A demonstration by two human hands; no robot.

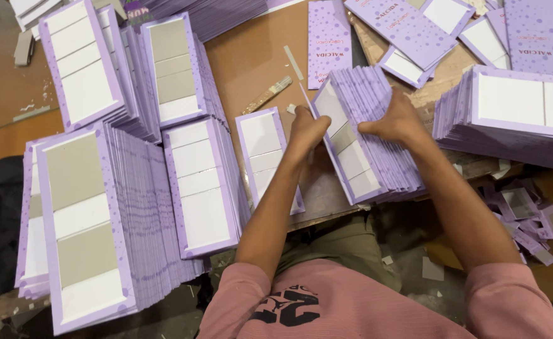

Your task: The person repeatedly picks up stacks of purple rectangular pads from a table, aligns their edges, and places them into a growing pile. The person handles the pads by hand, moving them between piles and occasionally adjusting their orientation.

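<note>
Stacks of lilac folded card covers, inner side up: six, namely two at upper left (82,63) (173,69), two at lower left (91,226) (198,185), one at centre (364,135), one at right (521,119). Single cover lying flat beside centre stack (260,147): one. Paintbrush (267,95): one. Hands: two, left (308,129), right (398,119). Loose printed covers along the top edge, overlapping: exact count unclear.
</note>
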